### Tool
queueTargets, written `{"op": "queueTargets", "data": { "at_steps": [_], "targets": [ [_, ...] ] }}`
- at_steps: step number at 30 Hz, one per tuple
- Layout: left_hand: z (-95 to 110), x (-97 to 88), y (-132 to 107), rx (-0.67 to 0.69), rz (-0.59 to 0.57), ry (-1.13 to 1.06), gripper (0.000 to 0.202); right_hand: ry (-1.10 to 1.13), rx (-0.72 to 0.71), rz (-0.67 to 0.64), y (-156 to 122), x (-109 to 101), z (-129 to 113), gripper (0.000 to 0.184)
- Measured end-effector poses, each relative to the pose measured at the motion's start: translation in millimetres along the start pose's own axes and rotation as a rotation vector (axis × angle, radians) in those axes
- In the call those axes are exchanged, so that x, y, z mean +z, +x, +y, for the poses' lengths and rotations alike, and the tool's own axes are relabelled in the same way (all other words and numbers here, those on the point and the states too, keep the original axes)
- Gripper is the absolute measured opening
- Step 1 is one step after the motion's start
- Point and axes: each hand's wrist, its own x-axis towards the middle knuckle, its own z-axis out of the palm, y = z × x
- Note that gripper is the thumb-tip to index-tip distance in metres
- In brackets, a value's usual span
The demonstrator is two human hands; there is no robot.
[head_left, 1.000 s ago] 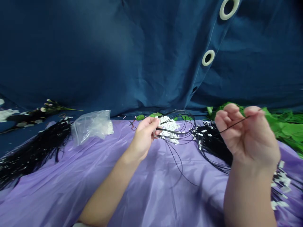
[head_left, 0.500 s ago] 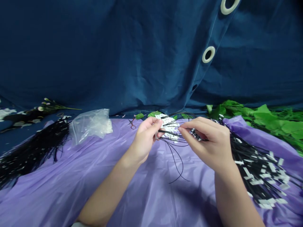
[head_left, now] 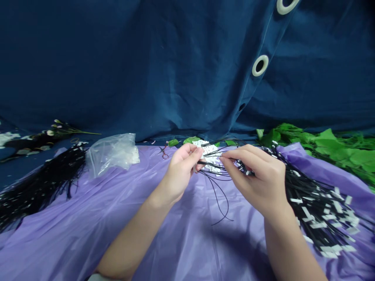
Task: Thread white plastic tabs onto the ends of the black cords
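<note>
My left hand (head_left: 184,168) is closed, thumb against fingers, on a bundle of thin black cords (head_left: 212,164). A bit of white shows at its fingertips. Facing it, my right hand (head_left: 254,171) pinches one or more strands between thumb and forefinger; how many, I cannot tell. Loose cord ends curl down below the hands. Behind the cords lies a pile of small white pieces (head_left: 209,146) on the purple cloth (head_left: 187,238).
To the right lies a heap of black cords with white tabs (head_left: 318,210); another black bundle (head_left: 43,181) is at left. A clear plastic bag (head_left: 109,156), small scissors (head_left: 164,152) and green leaves (head_left: 331,144) lie near the blue curtain (head_left: 175,70).
Both hands keep nearly the same pose and grip. The loose cord ends have swung slightly, and the view has shifted a little.
</note>
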Motion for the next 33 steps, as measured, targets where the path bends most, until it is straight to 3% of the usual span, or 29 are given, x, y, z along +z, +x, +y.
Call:
{"op": "queueTargets", "data": {
  "at_steps": [3,9,17,28,33],
  "targets": [
    [-1.0,0.5,0.0,0.001,0.001,0.014,0.028,-0.061,-0.014,0.036,-1.4,0.9,-2.3,0.007],
    [-2.5,3.1,-0.5,0.031,0.004,0.011,0.027,-0.223,-0.004,-0.028,-2.1,0.7,-6.1,0.007],
    [-2.2,2.6,-0.6,0.064,0.019,-0.018,0.028,-0.488,-0.147,-0.005,-4.2,4.4,-5.5,0.018],
    [-6.1,2.7,1.3,0.070,0.017,-0.015,0.025,-0.611,-0.255,-0.031,-3.2,9.3,-5.9,0.007],
    [-7.8,3.6,1.3,0.062,0.020,-0.011,0.026,-0.560,-0.266,-0.014,-2.5,10.7,-4.9,0.007]
  ]
}}
